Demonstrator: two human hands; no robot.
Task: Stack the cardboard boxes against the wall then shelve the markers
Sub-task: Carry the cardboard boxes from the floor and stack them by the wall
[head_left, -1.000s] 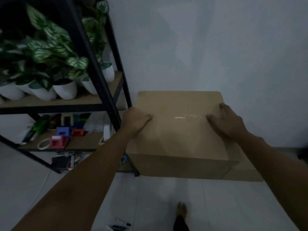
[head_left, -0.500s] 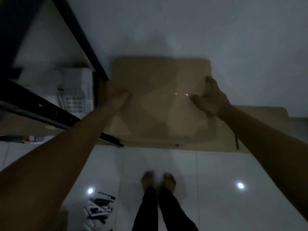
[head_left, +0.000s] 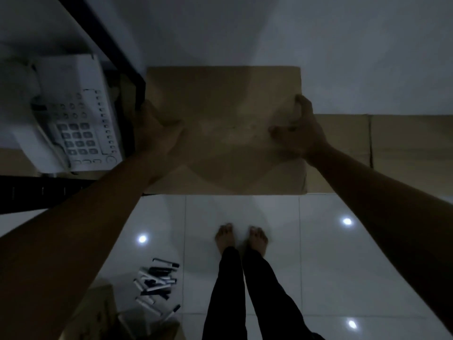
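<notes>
Now the cardboard box [head_left: 223,128] sits against the wall [head_left: 269,33], on a lower box [head_left: 392,141], directly ahead of the person. The left hand [head_left: 157,133] holds its left edge and the right hand [head_left: 299,128] grips the right edge, fingers curled. The markers [head_left: 157,283] lie on the floor [head_left: 318,253] behind, nearer the left arm. Compared with a second ago, the view looks more steeply down
</notes>
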